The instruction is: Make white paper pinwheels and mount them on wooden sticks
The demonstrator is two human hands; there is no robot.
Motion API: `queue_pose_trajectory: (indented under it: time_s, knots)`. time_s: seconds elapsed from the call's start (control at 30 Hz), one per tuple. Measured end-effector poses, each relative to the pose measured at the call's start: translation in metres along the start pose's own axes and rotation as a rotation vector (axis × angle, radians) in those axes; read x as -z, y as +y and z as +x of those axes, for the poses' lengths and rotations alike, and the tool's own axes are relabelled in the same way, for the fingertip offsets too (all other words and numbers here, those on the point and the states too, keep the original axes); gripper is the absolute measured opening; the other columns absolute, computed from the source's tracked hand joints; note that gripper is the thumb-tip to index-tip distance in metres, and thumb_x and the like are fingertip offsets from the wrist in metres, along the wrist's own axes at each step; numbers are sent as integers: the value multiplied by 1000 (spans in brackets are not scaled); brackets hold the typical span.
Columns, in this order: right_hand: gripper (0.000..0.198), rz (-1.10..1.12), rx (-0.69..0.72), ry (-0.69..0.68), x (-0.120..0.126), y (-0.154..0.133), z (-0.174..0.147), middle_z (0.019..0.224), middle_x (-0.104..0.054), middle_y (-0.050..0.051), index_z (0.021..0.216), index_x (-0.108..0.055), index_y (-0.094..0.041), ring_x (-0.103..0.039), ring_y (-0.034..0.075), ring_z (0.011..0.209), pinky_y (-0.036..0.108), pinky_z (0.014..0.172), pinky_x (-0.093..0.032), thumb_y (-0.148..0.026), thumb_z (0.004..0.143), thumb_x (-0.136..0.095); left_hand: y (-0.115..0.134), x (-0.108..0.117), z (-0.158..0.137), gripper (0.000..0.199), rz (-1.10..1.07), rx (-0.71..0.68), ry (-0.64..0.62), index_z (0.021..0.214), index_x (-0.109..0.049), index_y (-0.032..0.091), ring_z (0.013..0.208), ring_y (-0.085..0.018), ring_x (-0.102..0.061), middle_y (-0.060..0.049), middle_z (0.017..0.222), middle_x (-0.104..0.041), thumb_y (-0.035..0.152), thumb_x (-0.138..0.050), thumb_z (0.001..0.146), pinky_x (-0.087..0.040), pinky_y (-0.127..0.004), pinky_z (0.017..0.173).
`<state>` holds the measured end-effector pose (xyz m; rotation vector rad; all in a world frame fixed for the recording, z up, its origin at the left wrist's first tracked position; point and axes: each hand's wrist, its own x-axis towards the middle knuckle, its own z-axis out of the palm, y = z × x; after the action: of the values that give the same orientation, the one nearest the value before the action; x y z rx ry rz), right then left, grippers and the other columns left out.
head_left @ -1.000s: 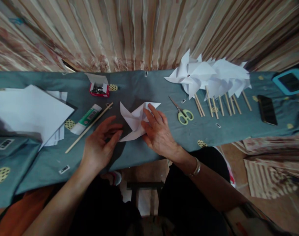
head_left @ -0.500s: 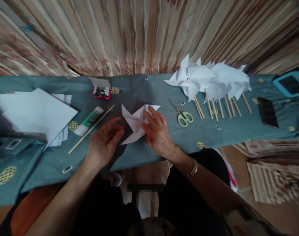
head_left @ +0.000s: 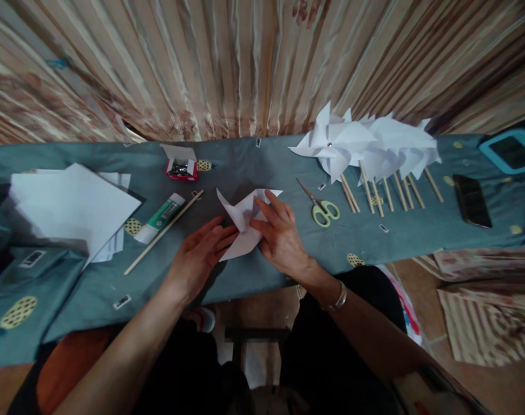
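Observation:
A white paper pinwheel (head_left: 240, 245), its blades curled up, lies between my hands on the teal cloth. My right hand (head_left: 283, 236) presses its fingers and thumb onto the folded blades near the centre. From the other side, my left hand (head_left: 201, 256) has its closed-together fingers at the left edge of the paper, with the tips partly hidden. Left of that hand, a wooden stick (head_left: 162, 233) lies slanted beside a green-and-white glue stick (head_left: 161, 218). Green-handled scissors (head_left: 325, 212) rest to the right of my right hand.
Several finished pinwheels (head_left: 352, 138) on sticks overlap at the back right. White paper sheets (head_left: 80, 202) are stacked at the left. A small red box (head_left: 182, 170) of metal pieces stands open near the back. A phone (head_left: 472, 200) and a blue-framed device (head_left: 513, 151) lie far right.
My left hand has moved right and up to the paper's edge, its fingers straighter. My right hand stays on the pinwheel. The whole view has shifted slightly.

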<state>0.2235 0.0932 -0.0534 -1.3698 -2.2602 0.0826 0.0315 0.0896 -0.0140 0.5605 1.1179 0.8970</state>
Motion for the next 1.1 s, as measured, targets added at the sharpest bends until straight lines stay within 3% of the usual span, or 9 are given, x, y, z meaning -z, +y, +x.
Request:
queue_pose_trajectory:
  time_s: [0.17, 0.4, 0.77, 0.9, 1.1]
  knots:
    - [28, 8, 24, 38, -1, 2, -1, 145, -54, 14, 99, -70, -18, -29, 32, 148, 54, 110, -33, -12, 85, -47, 3, -6, 0, 45, 16, 51, 14, 130, -55, 10, 107, -26, -71, -16, 111, -75, 29, -61, 89, -56, -37, 94]
    - [28, 27, 5, 31, -2, 3, -1, 146, -53, 9, 98, -70, -21, -27, 29, 149, 53, 112, -32, -12, 84, -47, 1, -8, 3, 44, 77, 32, -25, 129, -59, 13, 100, -25, -72, -14, 108, -75, 34, -58, 91, -59, -35, 88]
    - [25, -6, 63, 53, 3, -3, -3, 144, -55, 13, 97, -69, -18, -30, 30, 148, 54, 114, -31, -12, 87, -47, 5, -19, 4, 32, -121, 125, 43, 118, -66, 12, 90, -21, -72, -11, 99, -76, 24, -60, 89, -56, -25, 73]
    - [24, -68, 118, 78, 8, -9, -4, 144, -53, 18, 98, -69, -14, -31, 31, 148, 51, 115, -32, -14, 90, -46, -1, -14, 6, 35, -155, 104, -5, 116, -67, 12, 91, -20, -70, -10, 101, -75, 24, -68, 83, -54, -25, 74]
    - [28, -66, 102, 71, 11, -18, -8, 150, -49, 14, 107, -66, -16, -24, 27, 151, 52, 116, -29, -16, 93, -43, -1, -12, 4, 40, -189, 92, -95, 113, -68, 14, 82, -20, -70, -7, 96, -76, 25, -76, 75, -52, -24, 67]
